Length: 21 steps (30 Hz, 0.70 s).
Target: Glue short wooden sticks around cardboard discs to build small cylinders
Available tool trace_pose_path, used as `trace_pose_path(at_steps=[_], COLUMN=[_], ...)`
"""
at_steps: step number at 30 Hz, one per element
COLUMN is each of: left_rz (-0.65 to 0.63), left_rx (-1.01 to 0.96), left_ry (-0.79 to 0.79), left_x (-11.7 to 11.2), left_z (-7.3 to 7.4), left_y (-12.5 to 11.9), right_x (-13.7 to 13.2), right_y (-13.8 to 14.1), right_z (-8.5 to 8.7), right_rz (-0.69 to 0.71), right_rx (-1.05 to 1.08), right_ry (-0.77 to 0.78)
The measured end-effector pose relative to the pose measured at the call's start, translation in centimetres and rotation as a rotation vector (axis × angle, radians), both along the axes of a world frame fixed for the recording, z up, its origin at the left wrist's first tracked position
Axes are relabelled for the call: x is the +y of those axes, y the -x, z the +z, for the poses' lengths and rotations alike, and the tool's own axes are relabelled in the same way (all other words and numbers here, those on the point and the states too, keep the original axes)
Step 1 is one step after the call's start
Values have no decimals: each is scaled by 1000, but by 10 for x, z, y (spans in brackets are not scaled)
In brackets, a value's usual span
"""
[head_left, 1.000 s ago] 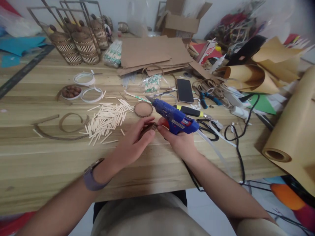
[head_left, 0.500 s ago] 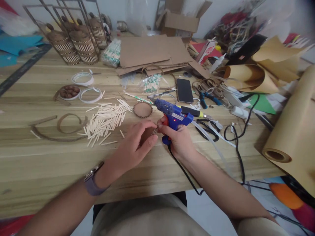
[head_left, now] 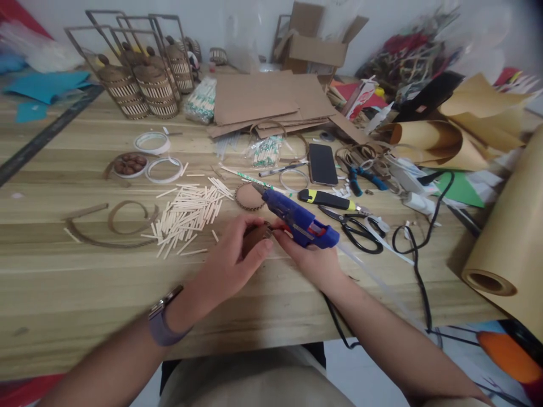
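Observation:
My right hand is wrapped round a blue hot glue gun, its nozzle pointing up and to the left. A clear glue stick trails from the gun's back end. In my left hand is a small brown cardboard piece, tilted and partly hidden by the fingers. My right fingertips meet the edge of this piece. Just beyond the hands lies a round cardboard disc with a braided rim, partly behind the nozzle. Left of it, short wooden sticks are heaped on the wooden table.
Scissors, a utility knife and a phone lie to the right. Tape rolls and a dish of brown balls sit at left. Cardboard sheets and lidded stick baskets stand behind; a paper roll is at right.
My right hand has rolled the glue gun so its side and top now face me, and its nozzle sits lower, over the braided disc. My left hand keeps its hold. The whole view has shifted slightly.

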<state>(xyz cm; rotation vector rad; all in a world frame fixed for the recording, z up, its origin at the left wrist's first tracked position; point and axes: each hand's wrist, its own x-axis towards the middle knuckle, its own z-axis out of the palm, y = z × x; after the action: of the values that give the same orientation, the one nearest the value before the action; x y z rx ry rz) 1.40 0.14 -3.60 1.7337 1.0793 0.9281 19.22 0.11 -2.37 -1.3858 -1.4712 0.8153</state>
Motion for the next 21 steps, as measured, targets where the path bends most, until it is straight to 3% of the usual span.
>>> trace_pose_path(at_steps=[7, 11, 15, 21], left_rz=[-34, -35, -69, -68], left_rx=[33, 95, 156, 206], left_ry=[-32, -150, -275, -317], left_x=[-1, -2, -2, -3], left_z=[0, 1, 4, 4], left_y=[-1, -1, -1, 0], right_x=[-1, -1, 3, 7], right_y=[2, 5, 5, 6], right_z=[-2, 0, -1, -8], right_rz=[-34, -77, -79, -38], right_rx=[-50, -26, 106, 332], right_ry=[-6, 3, 105, 183])
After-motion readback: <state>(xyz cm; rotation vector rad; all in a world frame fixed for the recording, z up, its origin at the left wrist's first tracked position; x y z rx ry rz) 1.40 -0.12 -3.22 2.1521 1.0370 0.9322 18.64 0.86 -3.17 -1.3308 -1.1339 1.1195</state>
